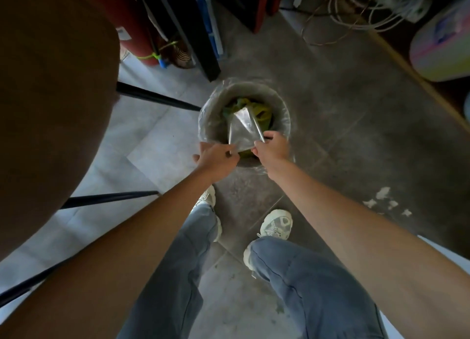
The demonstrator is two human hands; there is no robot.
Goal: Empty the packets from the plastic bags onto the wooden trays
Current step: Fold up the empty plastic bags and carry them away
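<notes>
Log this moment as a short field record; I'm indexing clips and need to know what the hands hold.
left hand: pinches the bag's near left corner
right hand: pinches the bag's near right corner
plastic bag: clear, looks empty, held over the bin
bin: lined, on tiled floor, green and yellow waste inside
wooden trays: not in view

Open floor [343, 125] is lying right of the bin [282, 110]; tabletop [50, 110] and its legs [157, 98] are crowding the frame's left.
</notes>
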